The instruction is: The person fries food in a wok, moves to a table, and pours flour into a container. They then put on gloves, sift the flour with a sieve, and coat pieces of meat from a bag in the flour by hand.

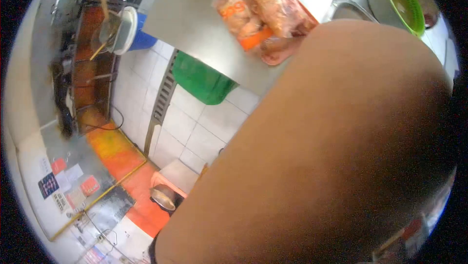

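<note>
A blurred bare arm (331, 156) fills the lower right of my view, close to the lens. Neither hand shows, so I cannot tell how open either is or what it holds. Nearest the arm's upper edge, a bag (258, 5) of pinkish pieces lies on the table (190, 20), top centre. A green colander (402, 0) sits upper right.

Head camera (fisheye, tilted) looks down past a near, blurred arm (341, 156) at a steel counter (195, 15).
</note>
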`<move>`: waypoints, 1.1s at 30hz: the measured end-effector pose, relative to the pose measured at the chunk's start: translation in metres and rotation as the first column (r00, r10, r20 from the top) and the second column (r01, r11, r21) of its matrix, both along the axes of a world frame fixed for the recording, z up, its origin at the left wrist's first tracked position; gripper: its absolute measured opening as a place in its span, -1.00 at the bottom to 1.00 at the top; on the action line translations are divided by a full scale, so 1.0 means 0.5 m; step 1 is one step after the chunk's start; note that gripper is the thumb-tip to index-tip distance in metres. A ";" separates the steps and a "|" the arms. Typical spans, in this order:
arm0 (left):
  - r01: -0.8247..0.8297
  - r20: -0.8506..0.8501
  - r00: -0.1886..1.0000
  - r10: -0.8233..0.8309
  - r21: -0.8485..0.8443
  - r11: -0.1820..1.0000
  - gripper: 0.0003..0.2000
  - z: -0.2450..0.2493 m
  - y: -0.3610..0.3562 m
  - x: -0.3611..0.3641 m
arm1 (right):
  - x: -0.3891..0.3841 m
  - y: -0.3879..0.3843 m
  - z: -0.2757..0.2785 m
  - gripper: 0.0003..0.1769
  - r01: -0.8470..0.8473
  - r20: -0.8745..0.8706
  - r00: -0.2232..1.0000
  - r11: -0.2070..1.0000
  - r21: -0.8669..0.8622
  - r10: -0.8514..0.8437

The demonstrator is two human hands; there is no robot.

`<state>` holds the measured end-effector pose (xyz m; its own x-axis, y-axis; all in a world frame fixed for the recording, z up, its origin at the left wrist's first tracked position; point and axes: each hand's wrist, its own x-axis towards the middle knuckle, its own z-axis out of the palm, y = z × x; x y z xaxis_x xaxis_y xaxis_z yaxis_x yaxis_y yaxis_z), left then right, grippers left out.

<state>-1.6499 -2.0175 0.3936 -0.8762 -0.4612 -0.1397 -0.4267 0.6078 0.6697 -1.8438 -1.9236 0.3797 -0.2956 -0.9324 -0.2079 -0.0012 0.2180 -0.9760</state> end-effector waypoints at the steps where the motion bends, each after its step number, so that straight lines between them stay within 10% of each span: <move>1: 0.019 0.016 1.000 -0.018 -0.026 0.999 -0.49 0.005 -0.005 -0.003 | 0.008 0.009 -0.002 -0.59 0.027 0.025 0.999 1.000 -0.006 -0.027; 8: 0.090 0.139 0.989 -0.049 -0.306 0.948 -0.54 0.054 -0.027 0.013 | 0.105 0.078 -0.031 -0.70 0.177 0.172 0.973 0.978 -0.113 -0.156; 11: -0.125 -0.108 0.991 0.078 -0.565 0.815 -0.55 0.068 -0.044 0.103 | 0.120 0.089 -0.024 -0.72 0.119 -0.015 0.993 0.992 -0.050 -0.120; 12: -0.276 -0.284 0.951 0.120 -0.609 0.743 -0.56 0.056 -0.021 0.142 | 0.159 0.089 0.030 -0.75 0.193 0.467 0.815 0.921 0.337 -0.342; 14: -0.523 -0.542 0.800 0.257 -0.419 0.742 -0.57 0.033 0.046 0.225 | 0.142 0.087 0.019 -0.73 0.124 0.438 0.857 0.933 0.338 -0.272; 16: -0.625 -0.516 0.536 0.668 0.288 0.725 -0.55 -0.013 0.130 0.275 | 0.132 0.086 0.009 -0.69 0.053 0.401 0.893 0.935 0.351 -0.201; 19: -0.368 -0.134 0.062 0.989 0.918 0.148 -0.58 -0.012 0.209 0.352 | 0.112 0.092 -0.041 -0.75 -0.059 0.171 0.985 0.926 0.373 -0.006; 23: -0.502 -0.233 -0.084 0.969 0.850 0.160 -0.51 -0.123 0.233 0.390 | 0.078 0.086 -0.055 -0.75 -0.290 -0.459 0.844 0.956 0.045 0.278; 25: -0.611 -0.243 -0.100 0.965 0.781 0.134 -0.52 -0.138 0.239 0.413 | 0.126 0.072 0.074 -0.49 -0.167 -0.265 0.854 0.719 0.675 0.448; 33: -0.689 -0.304 -0.094 0.948 0.708 0.159 -0.55 -0.185 0.246 0.368 | 0.094 0.017 0.079 -0.33 -0.583 -0.126 0.548 0.486 0.651 0.827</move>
<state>-1.4658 -1.8947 0.3012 0.2994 -0.9424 -0.1492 0.1032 -0.1234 0.9870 -1.7966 -1.9149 0.4194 0.2575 -0.6387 -0.7251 -0.7126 0.3813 -0.5889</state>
